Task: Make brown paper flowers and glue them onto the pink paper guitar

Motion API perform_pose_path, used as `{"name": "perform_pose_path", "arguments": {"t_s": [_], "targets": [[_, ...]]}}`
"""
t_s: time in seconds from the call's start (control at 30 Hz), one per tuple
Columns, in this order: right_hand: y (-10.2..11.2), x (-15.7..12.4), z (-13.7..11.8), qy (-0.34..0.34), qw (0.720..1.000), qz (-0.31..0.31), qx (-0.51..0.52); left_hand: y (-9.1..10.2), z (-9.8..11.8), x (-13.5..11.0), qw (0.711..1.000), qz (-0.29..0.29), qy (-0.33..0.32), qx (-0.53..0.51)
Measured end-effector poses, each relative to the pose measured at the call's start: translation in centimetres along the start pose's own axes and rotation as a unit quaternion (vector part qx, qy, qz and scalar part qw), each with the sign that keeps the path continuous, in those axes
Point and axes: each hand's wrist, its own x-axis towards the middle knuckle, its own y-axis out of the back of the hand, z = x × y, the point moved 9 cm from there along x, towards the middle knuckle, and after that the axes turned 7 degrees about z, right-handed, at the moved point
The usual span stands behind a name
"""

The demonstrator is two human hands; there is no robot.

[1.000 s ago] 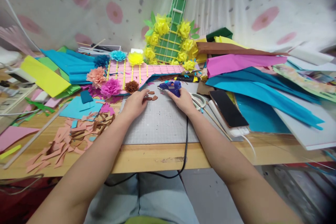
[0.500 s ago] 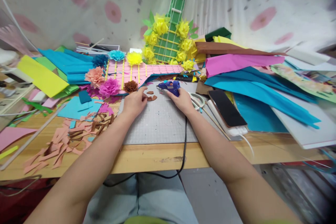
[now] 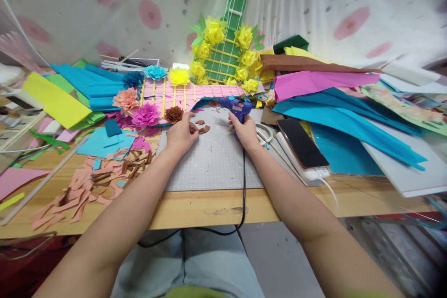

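1. Tabletop (image 3: 195, 209): wooden, runs left to right across the frame; peach and brown paper scraps (image 3: 78, 186) lie at lower left.
2. Cutting mat (image 3: 209, 167): grey, gridded, centre of frame, between the two forearms.
3. Blue paper sheets (image 3: 349, 118): right of frame, layered just below a magenta sheet (image 3: 321, 83).
4. Pink panel (image 3: 180, 96): left of centre, yellow strips across it, blue lower edge, paper flowers (image 3: 145, 115) around its left end.
5. Green guitar-like model (image 3: 228, 56): upper centre, leaning slightly right, flanked by yellow flowers (image 3: 199, 70).
6. Right hand (image 3: 247, 131): centre of frame, fingers clamped on the grip of the blue glue gun (image 3: 234, 106).
7. Left hand (image 3: 179, 132): left of centre, fingers curled beside the brown paper pieces (image 3: 206, 128); cannot tell whether they pinch one.
8. Phone (image 3: 303, 143): right of centre, screen dark, lying on a white block.
9. Blue glue gun: centre, nozzle leftward near the panel's blue edge; black cord (image 3: 244, 181) hangs below.
10. Brown paper pieces: centre, on the mat.
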Motion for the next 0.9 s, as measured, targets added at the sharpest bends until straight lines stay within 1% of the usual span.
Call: {"name": "perform_pose_path", "arguments": {"t_s": [0.07,0.1,0.2,0.3,0.43,0.6,0.8,0.9], "targets": [[-1.2,-0.5,0.0,-0.048,0.99,-0.03,0.126,-0.1,-0.1,0.0,1.0,0.0,0.004,-0.009],[-1.9,-0.9,-0.2,-0.066,0.982,-0.049,0.169,-0.1,-0.1,0.1,1.0,-0.001,0.008,-0.011],[-3.9,-2.3,-1.1,-0.1,0.964,-0.107,0.224,-0.1,-0.2,0.1,1.0,-0.005,0.018,-0.013],[-5.2,-3.3,-1.7,-0.116,0.956,-0.14,0.232,0.0,-0.2,0.1,1.0,-0.006,0.024,-0.012],[-6.0,-3.6,-1.5,-0.129,0.956,-0.154,0.216,0.0,-0.3,0.1,0.999,-0.005,0.027,-0.017],[-6.4,-3.4,-1.0,-0.127,0.954,-0.163,0.216,-0.2,-0.5,0.2,0.999,-0.002,0.024,-0.021],[-6.5,-3.3,-0.8,-0.126,0.956,-0.166,0.208,0.0,-0.5,0.0,0.999,-0.003,0.031,-0.019],[-6.5,-3.3,-0.7,-0.123,0.956,-0.167,0.208,0.0,-0.1,-0.1,1.0,-0.004,0.015,-0.023]]}}
